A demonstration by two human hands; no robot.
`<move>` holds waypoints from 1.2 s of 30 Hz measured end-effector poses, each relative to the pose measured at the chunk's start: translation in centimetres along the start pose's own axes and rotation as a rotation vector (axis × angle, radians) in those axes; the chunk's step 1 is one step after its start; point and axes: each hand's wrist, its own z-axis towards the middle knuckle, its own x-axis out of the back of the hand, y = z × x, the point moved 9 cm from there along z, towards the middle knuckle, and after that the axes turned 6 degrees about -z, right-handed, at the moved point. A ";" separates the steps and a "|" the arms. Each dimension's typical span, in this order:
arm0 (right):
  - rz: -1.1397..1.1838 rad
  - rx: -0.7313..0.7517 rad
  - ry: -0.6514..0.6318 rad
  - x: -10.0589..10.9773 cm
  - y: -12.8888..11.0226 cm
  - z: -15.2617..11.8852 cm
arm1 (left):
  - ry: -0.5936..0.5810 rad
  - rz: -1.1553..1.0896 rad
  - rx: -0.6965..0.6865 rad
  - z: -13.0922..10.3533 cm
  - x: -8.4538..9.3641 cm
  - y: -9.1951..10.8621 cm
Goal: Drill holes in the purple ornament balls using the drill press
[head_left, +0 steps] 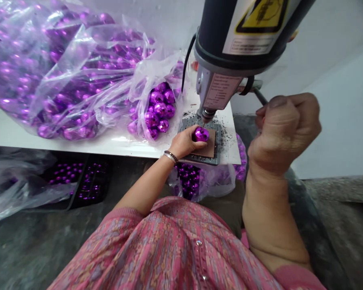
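Note:
My left hand (186,141) grips a shiny purple faceted ball (201,134) between thumb and fingers, over a brown board (210,148) on the grey base plate (218,139) of a drill press (220,86). The drill bit (203,124) points down at the top of the ball; whether it touches is too small to tell. At the right, my right hand (286,127) is closed around the end of the drill press's lever (260,96). Dark shavings lie about the base plate.
A large clear plastic bag (75,76) of purple balls covers the left of the white table (124,148), its open mouth facing the drill press. Below the table's front edge are another bag of purple balls (189,179) and a dark crate (92,181) with purple pieces.

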 end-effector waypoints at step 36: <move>0.024 0.027 0.037 -0.5 2.0 -1.2 | 0.001 0.066 0.051 -0.7 -0.2 0.3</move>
